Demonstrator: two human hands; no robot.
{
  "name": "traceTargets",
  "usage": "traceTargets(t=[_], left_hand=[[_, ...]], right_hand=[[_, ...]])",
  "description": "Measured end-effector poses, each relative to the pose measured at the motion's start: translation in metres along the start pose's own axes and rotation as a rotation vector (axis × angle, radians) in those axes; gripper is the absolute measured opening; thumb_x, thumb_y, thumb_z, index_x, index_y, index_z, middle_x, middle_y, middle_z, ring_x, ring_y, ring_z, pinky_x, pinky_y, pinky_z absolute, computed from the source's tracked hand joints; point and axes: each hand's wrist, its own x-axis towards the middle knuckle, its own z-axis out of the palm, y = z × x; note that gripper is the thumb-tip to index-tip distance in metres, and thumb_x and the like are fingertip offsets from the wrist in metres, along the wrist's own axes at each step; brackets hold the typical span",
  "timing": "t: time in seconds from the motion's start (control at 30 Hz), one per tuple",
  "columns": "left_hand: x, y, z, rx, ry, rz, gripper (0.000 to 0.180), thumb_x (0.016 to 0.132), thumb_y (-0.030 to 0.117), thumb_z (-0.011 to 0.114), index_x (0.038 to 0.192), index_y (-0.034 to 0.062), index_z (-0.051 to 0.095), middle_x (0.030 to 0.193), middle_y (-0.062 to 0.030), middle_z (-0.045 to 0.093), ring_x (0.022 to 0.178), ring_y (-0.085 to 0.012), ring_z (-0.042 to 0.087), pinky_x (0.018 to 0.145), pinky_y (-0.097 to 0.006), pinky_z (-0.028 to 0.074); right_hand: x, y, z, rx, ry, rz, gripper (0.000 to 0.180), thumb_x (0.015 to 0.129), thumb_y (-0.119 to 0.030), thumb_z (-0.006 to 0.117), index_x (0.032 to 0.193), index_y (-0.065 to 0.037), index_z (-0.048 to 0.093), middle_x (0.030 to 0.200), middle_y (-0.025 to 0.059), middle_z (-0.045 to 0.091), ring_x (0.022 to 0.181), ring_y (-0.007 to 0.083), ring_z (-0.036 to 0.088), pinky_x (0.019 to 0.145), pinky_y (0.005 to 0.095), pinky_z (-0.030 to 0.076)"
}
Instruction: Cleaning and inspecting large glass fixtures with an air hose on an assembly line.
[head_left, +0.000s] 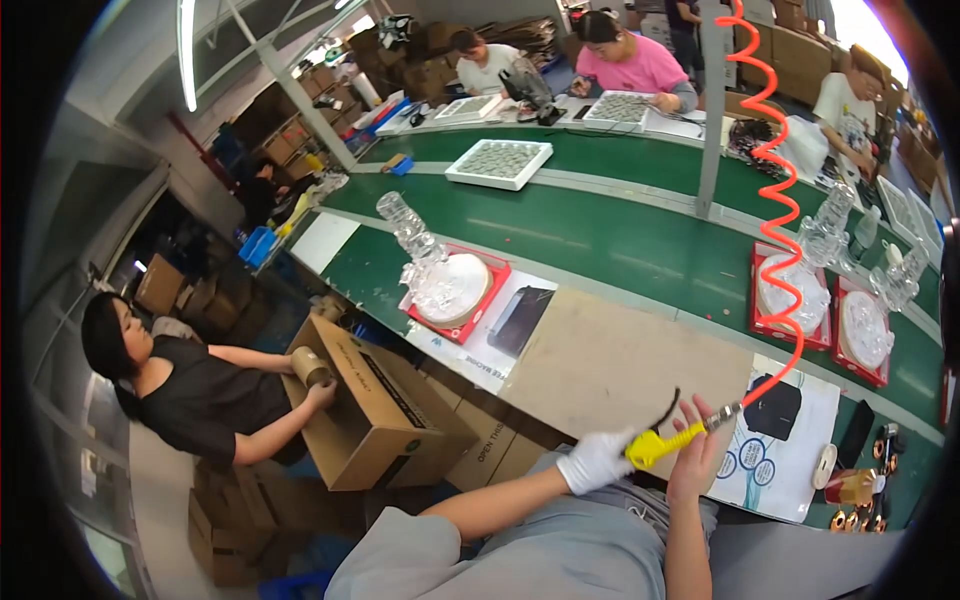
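My left hand (594,460), in a white glove, grips a yellow air blow gun (660,444) by its handle. The gun's metal nozzle (724,416) points right, and an orange coiled hose (778,205) runs up from it toward the ceiling. My bare right hand (694,446) is held up just behind the gun with fingers spread, holding nothing. Both hands hover over the near edge of a brown board (600,365) on the workbench.
Red trays with clear glass pieces (452,287) (790,297) (864,332) sit by the green conveyor (620,235). A black pouch (772,408) lies on a printed sheet. At left a person presses a tape roll (308,367) onto a cardboard box (375,405). Other people work at the far bench.
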Motion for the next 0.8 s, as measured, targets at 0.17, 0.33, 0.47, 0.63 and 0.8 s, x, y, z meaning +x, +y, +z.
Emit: traceTargets(t=[0.17,0.33,0.47,0.63,0.8], left_hand=[[0.044,-0.095,-0.062,0.418,0.108,-0.15,0.059,0.075,0.059,0.071,0.106,0.0103,0.059,0.072,-0.0183,0.067,0.068,-0.0372,0.067,0.059,-0.048,0.052],[0.038,-0.15,-0.074,0.495,0.273,-0.451,0.073,0.074,0.072,0.063,0.113,0.0102,0.056,0.078,-0.021,0.068,0.073,-0.0374,0.068,0.064,-0.048,0.053],[0.045,-0.154,-0.065,0.422,0.296,-0.536,0.069,0.078,0.069,0.061,0.116,0.012,0.054,0.08,-0.0199,0.069,0.073,-0.0375,0.068,0.064,-0.049,0.053],[0.041,-0.144,-0.065,0.409,0.317,-0.453,0.058,0.081,0.061,0.063,0.111,0.0125,0.054,0.081,-0.0171,0.069,0.074,-0.0375,0.068,0.066,-0.048,0.053],[0.04,-0.143,-0.064,0.408,0.326,-0.444,0.055,0.082,0.059,0.063,0.107,0.0113,0.055,0.079,-0.017,0.069,0.073,-0.0365,0.068,0.065,-0.048,0.053]], right_hand=[[0.001,0.028,-0.05,-0.392,0.018,0.263,0.038,0.093,-0.01,0.063,0.128,-0.004,0.049,0.125,0.0084,0.053,0.102,0.0164,0.059,0.087,0.0293,0.046],[0.003,0.06,-0.082,-0.469,-0.164,0.349,0.027,0.086,0.001,0.061,0.113,-0.003,0.058,0.103,0.0023,0.059,0.085,0.0068,0.055,0.075,0.0223,0.045],[0.009,0.049,-0.087,-0.483,-0.114,0.462,0.018,0.087,-0.001,0.059,0.104,-0.004,0.062,0.091,0.0001,0.06,0.073,0.0063,0.053,0.062,0.0213,0.043],[0.009,0.064,-0.1,-0.426,-0.131,0.428,0.015,0.088,-0.001,0.058,0.102,-0.005,0.062,0.087,0.0001,0.06,0.07,0.0066,0.053,0.058,0.0206,0.043],[0.012,0.056,-0.097,-0.381,-0.062,0.455,0.019,0.091,-0.003,0.056,0.109,-0.005,0.059,0.093,0.0007,0.061,0.073,0.0067,0.055,0.059,0.0207,0.045]])
